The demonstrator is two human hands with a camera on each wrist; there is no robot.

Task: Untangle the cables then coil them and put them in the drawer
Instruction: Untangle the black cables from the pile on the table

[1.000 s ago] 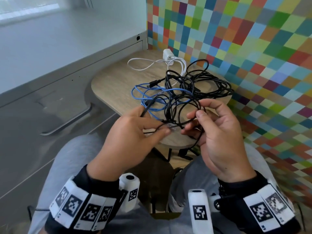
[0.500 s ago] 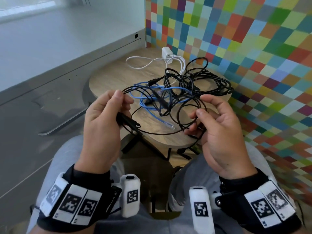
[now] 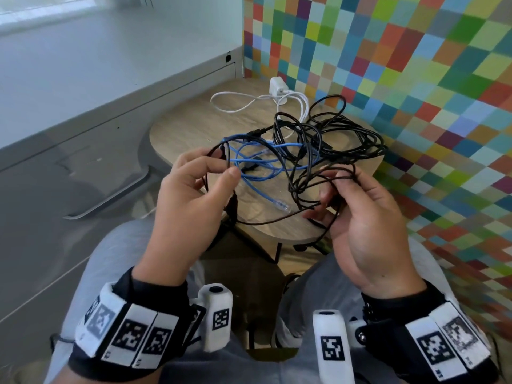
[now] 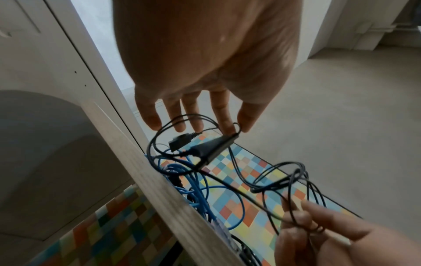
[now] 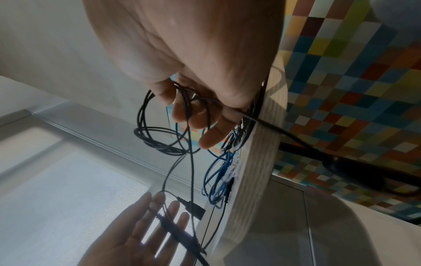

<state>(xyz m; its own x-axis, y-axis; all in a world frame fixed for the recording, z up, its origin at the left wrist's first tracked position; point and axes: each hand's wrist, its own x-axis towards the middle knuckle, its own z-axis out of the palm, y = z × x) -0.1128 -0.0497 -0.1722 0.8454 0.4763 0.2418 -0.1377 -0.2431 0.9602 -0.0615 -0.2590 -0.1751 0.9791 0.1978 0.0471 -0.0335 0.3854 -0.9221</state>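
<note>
A tangle of black cables (image 3: pixel 346 139) lies on the small round wooden table (image 3: pixel 194 126), wound through a blue network cable (image 3: pixel 257 167) whose clear plug (image 3: pixel 282 206) points toward me. A white cable (image 3: pixel 241 106) with its charger (image 3: pixel 277 87) lies at the back. My left hand (image 3: pixel 221 167) pinches a thin black cable (image 4: pixel 182 122) between thumb and forefinger, the other fingers straight; a black connector (image 4: pixel 214 149) hangs below it. My right hand (image 3: pixel 329 189) holds several loops of the same black cable (image 5: pixel 159 140) in its curled fingers, above the table's near edge.
A grey cabinet with a long metal drawer handle (image 3: pixel 110 200) stands to the left, its drawer closed. A wall of coloured squares (image 3: pixel 415 79) borders the table at the back and right. My knees are under the table's front edge.
My hands were together at the tangle; the left has pulled away to the left and up, drawing out the black cable's connector end. The right hand has stayed put with its loops.
</note>
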